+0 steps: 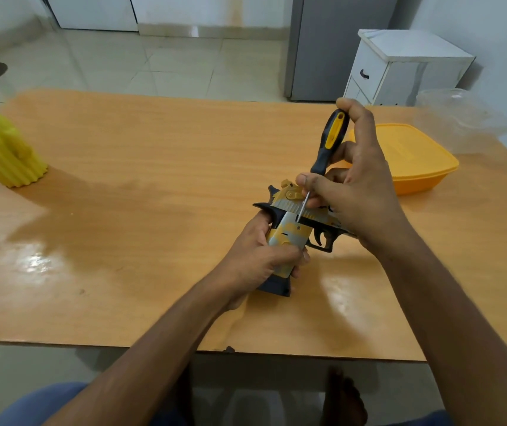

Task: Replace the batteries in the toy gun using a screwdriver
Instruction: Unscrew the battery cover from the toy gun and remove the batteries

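The left hand point(258, 256) wraps the grip of the toy gun point(295, 232), held just above the bench point(123, 179). To the gun's right, the right hand point(359, 179) pinches the screwdriver point(327, 146), whose shaft slants down-left, tip on the gun's side.

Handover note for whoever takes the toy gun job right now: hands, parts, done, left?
Left hand: grips the toy gun by its handle, over the table.
Right hand: holds the screwdriver, tip down at the top of the grip panel.
Done: tool seated on the gun; whether the screw has loosened cannot be told.
Left: take out the screw, open the cover, swap batteries, close and screw shut. No batteries in view.
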